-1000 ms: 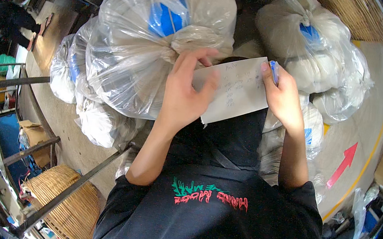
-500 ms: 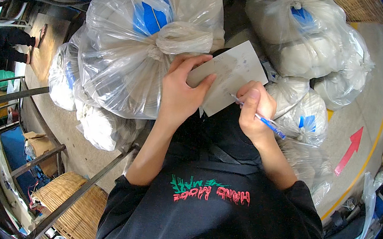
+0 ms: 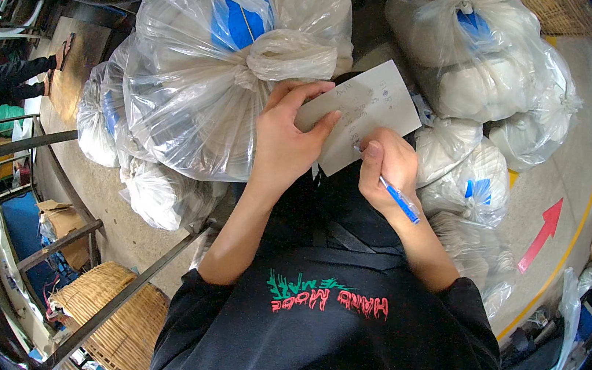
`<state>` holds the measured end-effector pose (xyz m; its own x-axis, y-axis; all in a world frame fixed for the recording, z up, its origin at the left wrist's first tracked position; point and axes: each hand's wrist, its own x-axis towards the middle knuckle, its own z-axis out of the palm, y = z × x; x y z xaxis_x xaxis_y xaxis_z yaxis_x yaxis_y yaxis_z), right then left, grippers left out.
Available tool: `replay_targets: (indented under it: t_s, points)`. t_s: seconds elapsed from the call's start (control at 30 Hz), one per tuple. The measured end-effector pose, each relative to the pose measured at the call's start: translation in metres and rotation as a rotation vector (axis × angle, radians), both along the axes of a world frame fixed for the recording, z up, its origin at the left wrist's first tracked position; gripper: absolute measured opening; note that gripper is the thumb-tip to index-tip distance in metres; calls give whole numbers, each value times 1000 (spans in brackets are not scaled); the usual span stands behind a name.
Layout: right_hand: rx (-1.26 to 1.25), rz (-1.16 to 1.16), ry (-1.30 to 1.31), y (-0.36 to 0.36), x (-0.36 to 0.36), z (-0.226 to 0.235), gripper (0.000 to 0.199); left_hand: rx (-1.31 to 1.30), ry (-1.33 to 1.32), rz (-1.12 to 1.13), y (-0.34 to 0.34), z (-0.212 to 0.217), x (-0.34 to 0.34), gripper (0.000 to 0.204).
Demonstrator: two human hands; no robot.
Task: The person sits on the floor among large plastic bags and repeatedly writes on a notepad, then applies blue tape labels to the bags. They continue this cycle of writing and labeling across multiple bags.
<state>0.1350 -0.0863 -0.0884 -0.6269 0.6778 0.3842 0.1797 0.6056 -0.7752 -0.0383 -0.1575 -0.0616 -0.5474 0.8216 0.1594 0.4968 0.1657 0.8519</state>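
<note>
A pale sheet of paper or card (image 3: 383, 107) bearing handwritten marks is in front of me, tilted. My left hand (image 3: 295, 129) grips its left edge, the thumb on top and the other fingers behind. In my right hand (image 3: 390, 168) is a pen (image 3: 400, 201) with a blue and clear barrel, its tip end at the lower right part of the sheet. The pen's back end points down toward my right forearm. Just beyond my left hand sits a big knotted clear plastic bag (image 3: 196, 91), with a blue piece showing inside.
More filled plastic bags (image 3: 466, 65) are piled at the right. A red arrow (image 3: 543, 234) and a yellow line mark the floor. Metal bars (image 3: 123, 297) and a wicker basket (image 3: 110, 310) stand at the lower left. Another person's legs (image 3: 13, 80) show at far left.
My right hand has turned and shifted slightly down, the pen now pointing more steeply. The sheet has moved a little right and up, with more writing visible. The other person's legs have shifted slightly.
</note>
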Motion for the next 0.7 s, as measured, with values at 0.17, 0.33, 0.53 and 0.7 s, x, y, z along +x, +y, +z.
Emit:
replay_targets:
  t_s: [0.17, 0.33, 0.53, 0.7]
  points:
    - [13, -77, 13, -2, -2, 2, 42, 7, -15, -1, 0, -2, -1, 35]
    - [-49, -137, -43, -2, -2, 4, 44, 3, -19, -13, 0, -3, -2, 36]
    - [-22, -74, 33, -2, -5, 5, 32, -6, -78, 10, -3, -2, -2, 35]
    - [47, -39, 13, 0, -6, 4, 30, 24, -46, 1, -3, -2, -4, 36]
